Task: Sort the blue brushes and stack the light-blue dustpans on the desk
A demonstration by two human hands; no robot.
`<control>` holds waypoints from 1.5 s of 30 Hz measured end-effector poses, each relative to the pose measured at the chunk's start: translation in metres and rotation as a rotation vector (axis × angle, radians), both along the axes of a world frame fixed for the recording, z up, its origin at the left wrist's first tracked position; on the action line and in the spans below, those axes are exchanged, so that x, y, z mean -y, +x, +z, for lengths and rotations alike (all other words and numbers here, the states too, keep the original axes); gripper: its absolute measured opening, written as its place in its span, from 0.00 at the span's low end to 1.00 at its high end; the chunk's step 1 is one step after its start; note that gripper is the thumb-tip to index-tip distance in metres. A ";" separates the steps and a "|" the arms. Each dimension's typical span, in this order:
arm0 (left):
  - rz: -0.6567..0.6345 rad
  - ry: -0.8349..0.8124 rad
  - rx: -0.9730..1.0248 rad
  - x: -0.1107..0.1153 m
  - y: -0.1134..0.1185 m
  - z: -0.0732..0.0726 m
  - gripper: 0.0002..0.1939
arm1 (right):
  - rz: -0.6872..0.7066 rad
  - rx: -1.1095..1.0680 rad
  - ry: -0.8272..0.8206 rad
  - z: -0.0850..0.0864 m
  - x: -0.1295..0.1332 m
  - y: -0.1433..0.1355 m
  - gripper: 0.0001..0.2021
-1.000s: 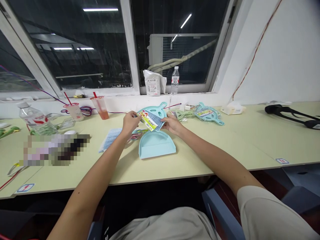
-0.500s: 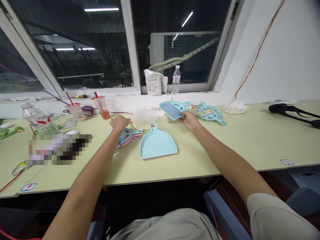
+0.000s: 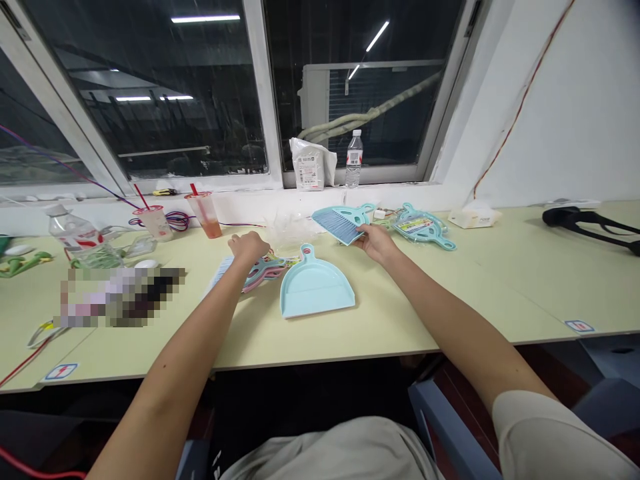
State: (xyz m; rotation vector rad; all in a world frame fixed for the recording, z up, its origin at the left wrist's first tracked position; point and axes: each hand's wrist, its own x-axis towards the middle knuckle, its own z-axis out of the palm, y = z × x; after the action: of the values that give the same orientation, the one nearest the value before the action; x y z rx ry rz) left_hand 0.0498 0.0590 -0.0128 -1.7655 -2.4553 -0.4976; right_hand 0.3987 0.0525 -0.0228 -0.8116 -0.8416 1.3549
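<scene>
Two bare hands reach out over the pale yellow desk (image 3: 380,327); the right hand (image 3: 376,241) grips a small blue brush (image 3: 340,222) by its lower edge and holds it up off the desk, bristles pointing left; the left hand (image 3: 249,247) rests palm down, fingers loosely curled, on a pile of pink and blue brushes (image 3: 260,272); a light blue dustpan (image 3: 314,288) lies flat on the desk between the two hands, handle pointing to the window; a crumpled clear wrapper (image 3: 290,230) sits just behind it; more wrapped sets (image 3: 423,227) lie to the right of the brush; two drink cups (image 3: 205,215) stand near the window sill.
</scene>
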 end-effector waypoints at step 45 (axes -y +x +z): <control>-0.635 0.594 0.067 0.057 0.058 0.018 0.11 | 0.127 0.054 0.044 0.000 0.008 -0.005 0.11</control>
State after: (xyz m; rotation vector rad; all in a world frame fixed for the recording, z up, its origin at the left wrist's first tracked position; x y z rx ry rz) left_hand 0.1082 0.0018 0.0051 -2.1912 -1.4665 -1.1890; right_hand 0.3934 0.0447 -0.0230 -0.7740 -0.9757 1.4258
